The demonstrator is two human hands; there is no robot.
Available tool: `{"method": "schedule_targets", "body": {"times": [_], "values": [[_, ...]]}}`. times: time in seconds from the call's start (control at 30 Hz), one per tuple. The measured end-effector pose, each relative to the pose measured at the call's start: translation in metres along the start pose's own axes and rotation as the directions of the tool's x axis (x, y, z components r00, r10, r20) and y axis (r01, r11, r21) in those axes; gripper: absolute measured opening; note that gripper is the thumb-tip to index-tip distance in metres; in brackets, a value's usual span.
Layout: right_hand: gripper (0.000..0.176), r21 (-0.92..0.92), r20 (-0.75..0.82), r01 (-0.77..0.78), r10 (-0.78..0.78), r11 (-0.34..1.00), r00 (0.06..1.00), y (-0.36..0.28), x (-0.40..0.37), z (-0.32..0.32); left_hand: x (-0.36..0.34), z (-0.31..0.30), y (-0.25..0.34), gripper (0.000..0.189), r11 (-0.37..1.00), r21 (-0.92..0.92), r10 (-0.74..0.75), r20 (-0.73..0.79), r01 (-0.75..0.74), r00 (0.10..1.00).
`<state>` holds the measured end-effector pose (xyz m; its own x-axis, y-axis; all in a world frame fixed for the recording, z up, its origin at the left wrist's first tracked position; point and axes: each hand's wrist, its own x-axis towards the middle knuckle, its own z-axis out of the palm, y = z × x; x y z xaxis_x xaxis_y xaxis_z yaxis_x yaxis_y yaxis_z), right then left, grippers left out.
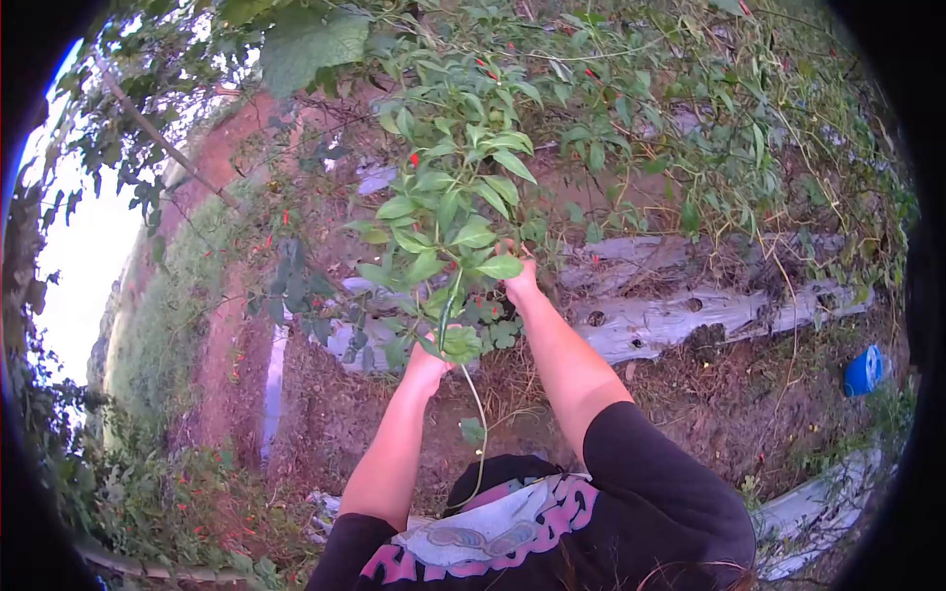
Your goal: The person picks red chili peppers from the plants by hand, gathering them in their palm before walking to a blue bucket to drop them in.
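Observation:
A leafy green pepper plant (448,212) rises in front of me, with a small red pepper (414,159) among its foliage. My left hand (428,364) is at the lower part of the plant, beside a green stem (450,307). A broad leaf (460,345) covers most of its fingers, so their grip is hidden. Farther forward and to the right, my right hand (520,278) reaches in under the leaves. Its visible fingers are bent inward; whatever lies between them is behind foliage. A thin pale vine (480,404) curves down past my left hand toward my shirt.
Torn silvery plastic mulch (650,320) with round holes runs along the bed to the right. A blue bucket (863,371) stands at the far right. Dense plants with red peppers (589,73) fill the upper right. A slanting pole (163,138) crosses the upper left.

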<state>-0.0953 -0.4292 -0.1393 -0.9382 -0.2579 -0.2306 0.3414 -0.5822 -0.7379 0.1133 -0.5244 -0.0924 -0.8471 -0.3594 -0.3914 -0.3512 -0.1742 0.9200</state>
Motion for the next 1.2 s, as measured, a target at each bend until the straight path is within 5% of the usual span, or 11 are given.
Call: {"method": "schedule_targets", "body": {"times": [0.1, 0.3, 0.47, 0.7, 0.8, 1.03, 1.17, 1.2], "values": [[0.014, -0.001, 0.078, -0.072, 0.072, 0.997, 0.994, -0.003, -0.002, -0.008, 0.031, 0.001, 0.003, 0.027, 0.984, -0.019, 0.177, 0.108, -0.176, 0.978], [0.016, -0.081, 0.197, -0.146, 0.159, 0.986, 0.967, -0.023, -0.051, -0.04, 0.065, 0.051, 0.046, 0.026, 0.95, 0.259, 0.15, 0.104, -0.172, 0.983], [0.011, -0.095, 0.238, -0.219, 0.235, 0.971, 0.942, -0.041, -0.09, -0.073, 0.086, 0.093, 0.057, 0.023, 0.968, 0.202, -0.215, 0.346, 0.151, 0.913], [0.009, -0.07, 0.18, -0.316, 0.323, 0.946, 0.929, -0.055, -0.096, -0.1, 0.124, 0.113, 0.032, 0.021, 0.925, 0.107, -0.373, 0.427, 0.364, 0.823], [0.01, -0.078, 0.188, -0.349, 0.358, 0.934, 0.914, -0.055, -0.099, -0.102, 0.12, 0.122, 0.031, 0.019, 0.948, 0.235, -0.283, 0.316, 0.214, 0.906], [0.013, -0.115, 0.188, -0.349, 0.365, 0.93, 0.912, -0.052, -0.091, -0.093, 0.121, 0.108, 0.023, 0.011, 0.969, 0.165, -0.222, 0.273, 0.182, 0.936], [0.023, -0.114, 0.148, -0.317, 0.332, 0.942, 0.932, -0.047, -0.087, -0.083, 0.153, 0.093, 0.003, 0.009, 0.981, 0.111, -0.193, 0.463, 0.159, 0.865], [0.026, -0.139, 0.141, -0.29, 0.308, 0.947, 0.941, -0.045, -0.086, -0.08, 0.136, 0.106, 0.007, 0.012, 0.981, 0.036, -0.193, 0.314, 0.191, 0.93]]}}
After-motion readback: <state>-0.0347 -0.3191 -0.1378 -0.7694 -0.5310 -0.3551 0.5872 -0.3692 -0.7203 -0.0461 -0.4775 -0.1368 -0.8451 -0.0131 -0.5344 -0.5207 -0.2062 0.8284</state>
